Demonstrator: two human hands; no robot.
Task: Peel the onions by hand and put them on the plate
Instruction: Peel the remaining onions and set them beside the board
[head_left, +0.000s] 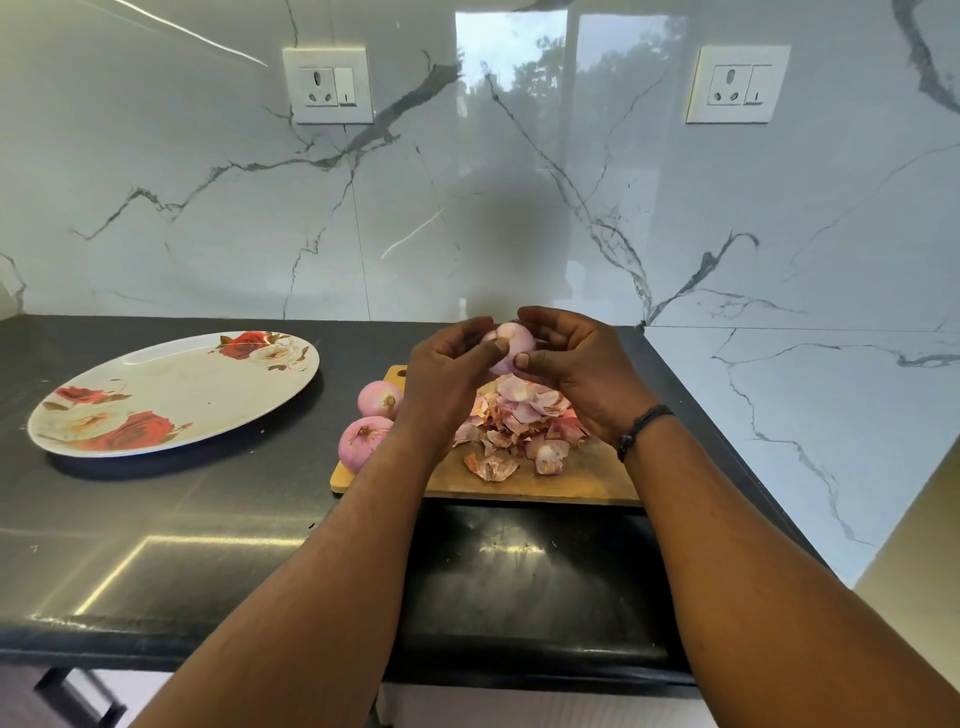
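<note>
Onion held over the board, plate well off to the left.

The flowered plate (171, 395) lay bare on the dark counter (218, 519), left of the cutting board (545, 480) and nearer the left hand (447, 371). Both that and the right hand (576, 364) curled round one onion (511, 345) above the peel heap (519, 421); two more onions (371, 421) waited at the board's left edge.
</note>
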